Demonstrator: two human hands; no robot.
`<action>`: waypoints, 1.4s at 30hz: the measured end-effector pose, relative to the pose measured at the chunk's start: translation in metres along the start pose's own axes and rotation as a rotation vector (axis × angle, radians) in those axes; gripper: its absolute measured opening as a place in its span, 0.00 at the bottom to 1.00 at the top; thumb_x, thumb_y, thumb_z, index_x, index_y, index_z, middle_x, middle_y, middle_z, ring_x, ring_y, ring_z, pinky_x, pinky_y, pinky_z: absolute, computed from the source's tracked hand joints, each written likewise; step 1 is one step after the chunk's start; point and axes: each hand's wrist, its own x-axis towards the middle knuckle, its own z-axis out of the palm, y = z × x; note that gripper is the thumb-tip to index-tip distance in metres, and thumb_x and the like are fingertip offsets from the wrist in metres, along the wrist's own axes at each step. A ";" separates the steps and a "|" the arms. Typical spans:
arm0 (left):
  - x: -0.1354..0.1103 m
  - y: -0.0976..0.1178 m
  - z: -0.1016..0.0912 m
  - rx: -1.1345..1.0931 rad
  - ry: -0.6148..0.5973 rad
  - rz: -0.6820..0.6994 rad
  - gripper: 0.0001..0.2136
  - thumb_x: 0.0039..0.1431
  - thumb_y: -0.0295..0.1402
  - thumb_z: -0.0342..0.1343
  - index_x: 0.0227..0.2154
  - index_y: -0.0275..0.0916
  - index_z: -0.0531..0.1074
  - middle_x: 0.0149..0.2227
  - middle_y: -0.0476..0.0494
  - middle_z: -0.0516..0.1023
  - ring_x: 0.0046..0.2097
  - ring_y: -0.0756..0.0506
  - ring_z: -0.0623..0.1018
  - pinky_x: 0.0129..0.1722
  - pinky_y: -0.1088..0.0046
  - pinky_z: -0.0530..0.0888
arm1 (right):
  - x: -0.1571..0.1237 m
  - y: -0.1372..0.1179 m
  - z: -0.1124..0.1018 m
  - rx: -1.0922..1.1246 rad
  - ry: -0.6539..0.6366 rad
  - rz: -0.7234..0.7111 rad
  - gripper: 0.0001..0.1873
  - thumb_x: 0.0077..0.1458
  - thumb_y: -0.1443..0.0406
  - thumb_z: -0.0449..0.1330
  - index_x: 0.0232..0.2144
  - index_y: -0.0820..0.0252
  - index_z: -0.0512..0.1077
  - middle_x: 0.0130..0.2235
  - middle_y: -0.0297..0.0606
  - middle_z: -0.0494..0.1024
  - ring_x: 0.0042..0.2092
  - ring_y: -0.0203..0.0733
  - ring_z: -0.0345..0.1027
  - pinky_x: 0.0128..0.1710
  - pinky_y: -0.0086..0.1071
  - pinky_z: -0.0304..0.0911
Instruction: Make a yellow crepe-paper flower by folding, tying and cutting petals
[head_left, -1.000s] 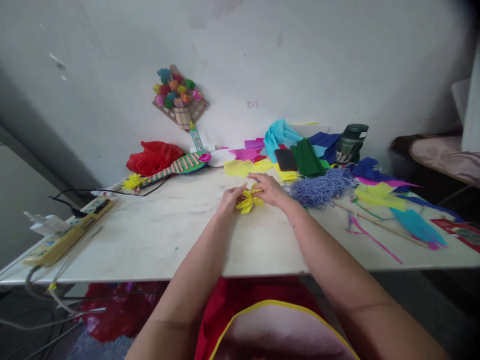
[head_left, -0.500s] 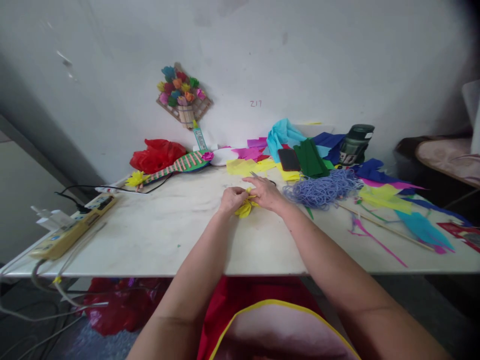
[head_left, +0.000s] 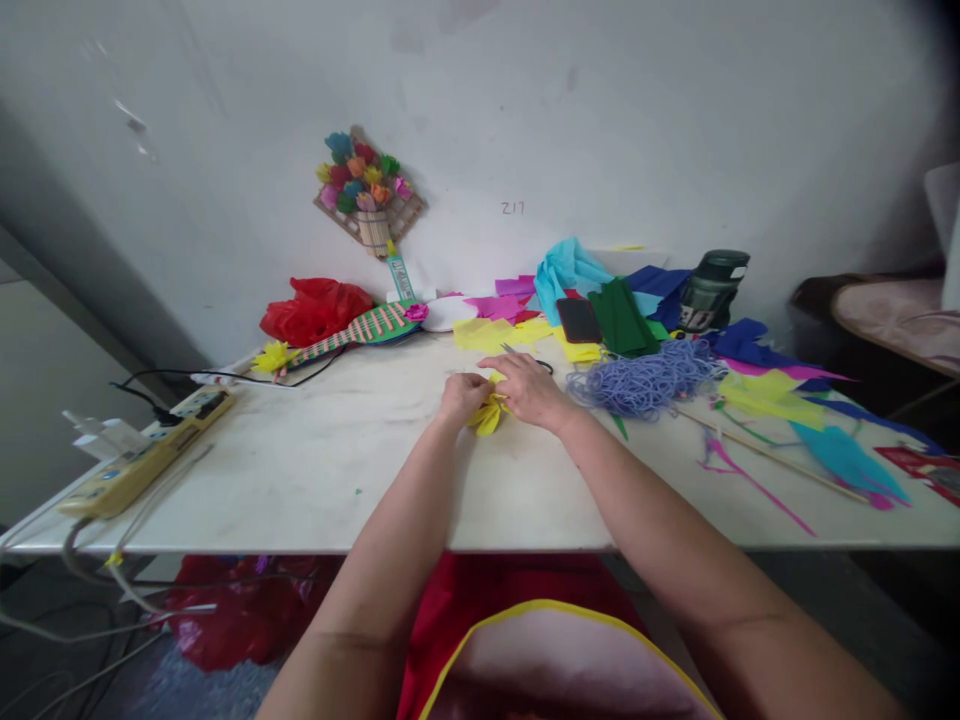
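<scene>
A small yellow paper flower [head_left: 487,414] lies on the white table [head_left: 315,470] near its middle. My left hand [head_left: 463,396] is closed on the flower's left side, fingers curled over the petals. My right hand [head_left: 530,387] presses on it from the right, fingers pinched on the paper. Only a few yellow petals show between and below the two hands. Just behind my right hand lie scissors [head_left: 525,357] with dark handles.
A pile of lilac cord [head_left: 645,378], coloured tissue sheets [head_left: 570,270], a black phone [head_left: 577,319] and a dark green flask [head_left: 709,288] crowd the back right. A red bag [head_left: 313,311], a striped paper fan [head_left: 360,330] and a power strip [head_left: 142,455] sit left.
The hands have closed in over the yellow flower, so less of it shows. The camera view shifted slightly between the first frame and the later ones.
</scene>
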 end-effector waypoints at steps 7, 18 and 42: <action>-0.001 0.000 -0.002 -0.022 0.020 -0.021 0.04 0.37 0.30 0.53 0.15 0.35 0.68 0.14 0.51 0.64 0.20 0.52 0.64 0.20 0.78 0.60 | 0.000 0.001 0.001 -0.002 0.017 -0.011 0.08 0.45 0.73 0.55 0.23 0.59 0.72 0.49 0.39 0.69 0.49 0.47 0.60 0.49 0.46 0.53; -0.010 0.009 -0.002 -0.183 0.025 -0.106 0.05 0.37 0.30 0.54 0.14 0.34 0.67 0.13 0.53 0.62 0.18 0.54 0.63 0.19 0.78 0.60 | 0.001 0.006 0.000 -0.036 -0.018 -0.020 0.06 0.46 0.70 0.58 0.22 0.57 0.74 0.34 0.37 0.74 0.40 0.44 0.60 0.43 0.40 0.52; -0.015 0.010 0.001 -0.463 -0.119 -0.044 0.16 0.38 0.38 0.61 0.29 0.32 0.73 0.30 0.40 0.75 0.27 0.50 0.73 0.23 0.78 0.66 | -0.004 0.027 0.021 0.126 0.275 0.451 0.04 0.44 0.67 0.58 0.25 0.59 0.74 0.48 0.42 0.69 0.44 0.48 0.61 0.44 0.44 0.60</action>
